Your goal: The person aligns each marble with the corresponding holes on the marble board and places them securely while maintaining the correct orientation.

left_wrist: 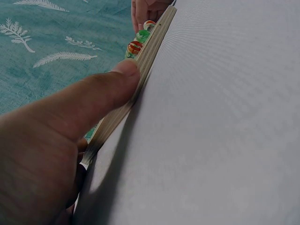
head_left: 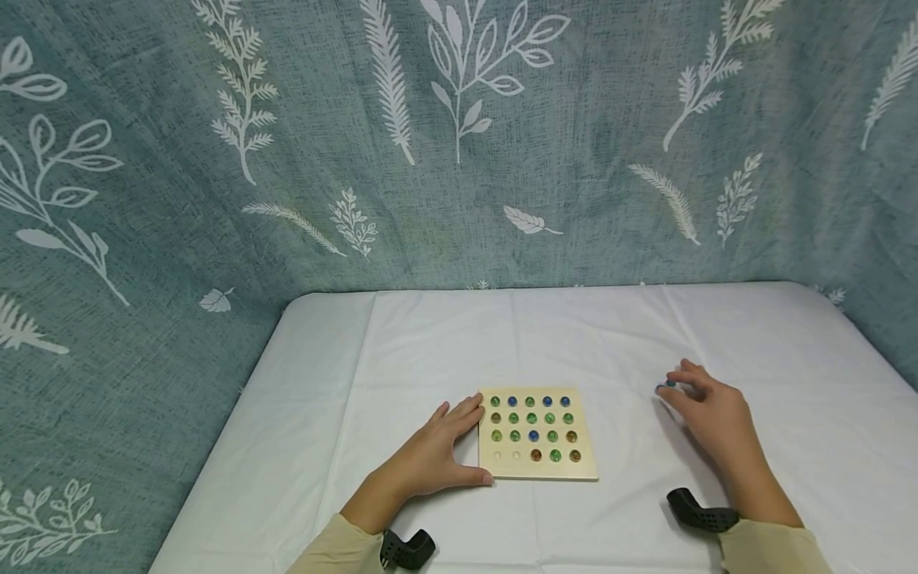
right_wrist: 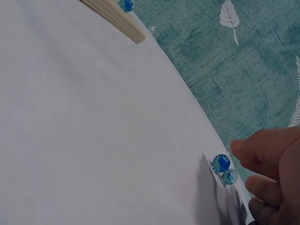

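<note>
A square wooden board (head_left: 588, 469) lies on the white cloth, with rows of green, blue and brownish glass marbles in its hollows. Two hollows at its near-left corner hold no marble. My left hand (head_left: 433, 458) rests against the board, fingers at its left edge and thumb on its near edge, where an orange-striped marble (left_wrist: 135, 47) shows close by. Off to the right, my right hand (head_left: 717, 410) is bent over two loose marbles, a blue one (right_wrist: 221, 163) and a paler blue one (right_wrist: 230, 176). Both sit on the cloth beside its fingertips; no grip on them is visible.
White cloth (head_left: 430, 343) covers the table around the board. A teal curtain with white leaf prints (head_left: 588, 207) hangs behind and along the sides. Black wrist devices (head_left: 409, 550) sit at both sleeves.
</note>
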`<state>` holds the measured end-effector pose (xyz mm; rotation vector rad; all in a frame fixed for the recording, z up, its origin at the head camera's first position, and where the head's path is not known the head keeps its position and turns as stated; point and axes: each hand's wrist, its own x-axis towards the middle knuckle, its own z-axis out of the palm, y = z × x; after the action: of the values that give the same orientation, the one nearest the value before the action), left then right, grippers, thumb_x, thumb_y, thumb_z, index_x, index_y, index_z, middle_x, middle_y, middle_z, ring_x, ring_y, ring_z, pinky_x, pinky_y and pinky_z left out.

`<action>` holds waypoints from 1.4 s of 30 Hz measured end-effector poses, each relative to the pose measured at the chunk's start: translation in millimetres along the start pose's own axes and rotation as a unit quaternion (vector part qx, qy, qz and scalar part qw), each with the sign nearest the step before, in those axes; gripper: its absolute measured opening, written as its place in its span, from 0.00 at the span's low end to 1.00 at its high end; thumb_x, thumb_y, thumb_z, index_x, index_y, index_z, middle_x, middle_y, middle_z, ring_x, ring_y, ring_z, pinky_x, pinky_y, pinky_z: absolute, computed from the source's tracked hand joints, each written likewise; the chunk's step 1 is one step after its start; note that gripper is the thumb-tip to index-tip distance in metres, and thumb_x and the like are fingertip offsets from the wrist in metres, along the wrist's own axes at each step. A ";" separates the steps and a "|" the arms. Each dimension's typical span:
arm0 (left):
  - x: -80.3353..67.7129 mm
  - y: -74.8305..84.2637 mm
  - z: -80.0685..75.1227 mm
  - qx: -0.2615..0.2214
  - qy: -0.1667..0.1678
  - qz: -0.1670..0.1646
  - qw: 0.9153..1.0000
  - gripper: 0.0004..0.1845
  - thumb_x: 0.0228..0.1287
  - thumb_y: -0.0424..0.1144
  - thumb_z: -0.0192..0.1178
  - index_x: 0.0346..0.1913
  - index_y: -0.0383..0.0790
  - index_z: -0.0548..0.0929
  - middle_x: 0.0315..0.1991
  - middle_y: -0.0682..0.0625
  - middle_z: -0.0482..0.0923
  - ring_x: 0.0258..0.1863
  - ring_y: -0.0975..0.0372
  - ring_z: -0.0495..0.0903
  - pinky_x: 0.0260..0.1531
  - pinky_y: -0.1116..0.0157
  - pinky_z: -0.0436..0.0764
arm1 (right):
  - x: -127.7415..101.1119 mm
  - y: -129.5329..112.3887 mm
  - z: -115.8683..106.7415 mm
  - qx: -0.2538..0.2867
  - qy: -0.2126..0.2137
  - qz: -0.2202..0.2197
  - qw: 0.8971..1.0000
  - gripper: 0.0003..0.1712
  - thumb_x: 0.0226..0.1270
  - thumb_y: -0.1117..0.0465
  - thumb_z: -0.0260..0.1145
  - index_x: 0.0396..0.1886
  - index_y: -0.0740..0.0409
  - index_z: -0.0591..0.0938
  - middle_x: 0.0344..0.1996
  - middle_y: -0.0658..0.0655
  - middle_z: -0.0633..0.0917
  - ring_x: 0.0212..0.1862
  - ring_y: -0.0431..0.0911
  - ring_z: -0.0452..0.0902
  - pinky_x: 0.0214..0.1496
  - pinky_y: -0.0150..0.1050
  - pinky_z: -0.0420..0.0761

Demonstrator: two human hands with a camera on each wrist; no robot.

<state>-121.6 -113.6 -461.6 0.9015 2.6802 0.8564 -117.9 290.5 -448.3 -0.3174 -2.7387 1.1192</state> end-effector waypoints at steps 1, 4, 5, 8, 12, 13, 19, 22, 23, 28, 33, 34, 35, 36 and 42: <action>0.1 0.1 -0.1 0.000 0.000 0.000 1.000 0.56 0.46 0.65 0.72 0.75 0.42 0.62 0.78 0.56 0.50 0.77 0.64 0.52 0.79 0.54 0.47 | 0.1 0.7 0.3 0.001 -0.002 0.001 1.000 0.29 0.70 0.45 0.63 0.58 0.64 0.80 0.72 0.65 0.66 0.72 0.67 0.60 0.68 0.68 0.63; 0.3 0.0 -0.3 -0.001 0.001 0.001 1.000 0.56 0.46 0.64 0.72 0.75 0.41 0.62 0.78 0.55 0.50 0.77 0.63 0.52 0.79 0.53 0.46 | 0.2 1.8 1.2 0.001 -0.006 -0.001 1.000 0.28 0.70 0.46 0.63 0.57 0.64 0.81 0.71 0.65 0.66 0.73 0.66 0.58 0.70 0.68 0.61; 0.3 -0.1 -0.3 -0.002 0.001 0.002 1.000 0.56 0.46 0.64 0.73 0.75 0.41 0.62 0.78 0.55 0.50 0.77 0.63 0.51 0.79 0.53 0.46 | 0.0 1.9 1.2 0.003 -0.008 -0.003 1.000 0.28 0.70 0.47 0.63 0.57 0.64 0.81 0.72 0.65 0.66 0.73 0.66 0.57 0.70 0.68 0.60; 0.2 -0.3 -0.1 -0.006 0.001 0.001 1.000 0.56 0.46 0.64 0.73 0.75 0.41 0.62 0.79 0.55 0.50 0.78 0.62 0.50 0.79 0.53 0.46 | -0.3 2.1 1.2 0.001 -0.013 -0.012 1.000 0.27 0.70 0.48 0.63 0.58 0.65 0.80 0.72 0.65 0.66 0.74 0.66 0.56 0.71 0.68 0.59; 0.4 -0.9 0.5 -0.009 0.000 0.001 1.000 0.56 0.47 0.64 0.73 0.76 0.42 0.61 0.79 0.55 0.50 0.78 0.63 0.50 0.79 0.53 0.46 | 0.1 1.8 1.2 -0.005 -0.012 -0.014 1.000 0.28 0.71 0.50 0.62 0.60 0.66 0.78 0.72 0.65 0.66 0.74 0.66 0.56 0.71 0.68 0.59; 0.5 -1.0 0.6 -0.008 0.000 0.002 1.000 0.56 0.47 0.64 0.73 0.76 0.42 0.61 0.79 0.55 0.49 0.78 0.63 0.50 0.79 0.52 0.46 | 0.4 1.7 1.2 -0.008 -0.012 -0.013 1.000 0.28 0.71 0.51 0.62 0.61 0.66 0.77 0.72 0.66 0.65 0.74 0.66 0.56 0.71 0.68 0.59; 0.4 -1.1 0.8 -0.010 0.002 0.004 1.000 0.56 0.47 0.63 0.73 0.76 0.42 0.61 0.79 0.55 0.50 0.78 0.63 0.50 0.79 0.53 0.46 | 3.1 2.2 2.5 -0.031 -0.011 -0.003 0.999 0.27 0.71 0.58 0.59 0.66 0.66 0.73 0.73 0.66 0.63 0.75 0.65 0.53 0.72 0.67 0.58; 0.3 -0.7 0.5 -0.010 0.003 0.004 1.000 0.56 0.47 0.63 0.73 0.75 0.42 0.62 0.79 0.55 0.50 0.78 0.62 0.50 0.79 0.53 0.46 | 3.4 2.0 2.9 -0.039 -0.014 -0.004 0.999 0.26 0.71 0.60 0.59 0.65 0.66 0.74 0.73 0.66 0.63 0.75 0.66 0.52 0.72 0.68 0.57; 0.2 -0.6 0.3 -0.009 0.003 0.003 1.000 0.56 0.47 0.63 0.73 0.75 0.42 0.62 0.79 0.55 0.50 0.78 0.62 0.51 0.79 0.53 0.46 | 3.3 2.0 2.9 -0.042 -0.013 -0.007 0.999 0.25 0.70 0.60 0.59 0.65 0.66 0.75 0.72 0.67 0.63 0.75 0.66 0.53 0.72 0.68 0.57; 0.1 -0.4 0.5 -0.008 0.003 0.002 1.000 0.56 0.46 0.64 0.73 0.75 0.42 0.62 0.79 0.55 0.50 0.78 0.62 0.51 0.79 0.53 0.46 | 2.0 4.1 1.9 -0.061 0.006 -0.022 0.998 0.20 0.69 0.63 0.59 0.58 0.66 0.79 0.70 0.68 0.67 0.73 0.68 0.56 0.70 0.69 0.60; 0.1 -0.5 1.0 -0.007 0.002 0.001 1.000 0.56 0.46 0.64 0.73 0.75 0.42 0.62 0.79 0.55 0.50 0.78 0.63 0.51 0.79 0.53 0.46 | 1.6 7.0 1.8 -0.066 0.015 -0.023 0.997 0.17 0.69 0.63 0.60 0.54 0.66 0.81 0.69 0.69 0.68 0.72 0.68 0.58 0.68 0.70 0.61; 0.2 -0.6 1.1 -0.007 0.003 0.001 1.000 0.56 0.46 0.64 0.73 0.75 0.42 0.62 0.79 0.55 0.50 0.78 0.63 0.51 0.79 0.53 0.46 | 1.6 7.3 1.9 -0.066 0.014 -0.022 0.997 0.18 0.69 0.63 0.60 0.54 0.66 0.81 0.69 0.69 0.68 0.72 0.68 0.58 0.68 0.70 0.61; 0.2 -0.7 1.2 -0.007 0.003 0.002 1.000 0.56 0.46 0.64 0.73 0.75 0.42 0.62 0.78 0.55 0.50 0.77 0.63 0.51 0.79 0.53 0.46 | 1.7 7.6 2.0 -0.065 0.014 -0.021 0.998 0.18 0.69 0.62 0.60 0.54 0.66 0.81 0.69 0.69 0.68 0.72 0.68 0.58 0.69 0.70 0.61; 0.2 -0.7 1.3 -0.006 0.003 0.002 1.000 0.56 0.46 0.64 0.73 0.75 0.42 0.62 0.78 0.55 0.50 0.77 0.63 0.51 0.79 0.53 0.46 | 1.7 7.9 2.1 -0.066 0.013 -0.020 0.998 0.18 0.69 0.62 0.60 0.54 0.66 0.81 0.69 0.69 0.68 0.72 0.68 0.58 0.69 0.70 0.61; 0.2 -0.6 1.6 -0.005 0.004 0.001 1.000 0.56 0.46 0.64 0.73 0.75 0.42 0.62 0.78 0.55 0.50 0.77 0.62 0.51 0.79 0.53 0.46 | 1.4 8.3 3.0 -0.077 0.012 -0.013 0.997 0.19 0.69 0.61 0.60 0.54 0.67 0.81 0.69 0.69 0.68 0.72 0.68 0.58 0.69 0.69 0.60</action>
<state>-121.5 -113.1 -463.3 0.9005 2.6808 0.8744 -118.8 294.7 -456.1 -0.3108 -2.8051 0.8949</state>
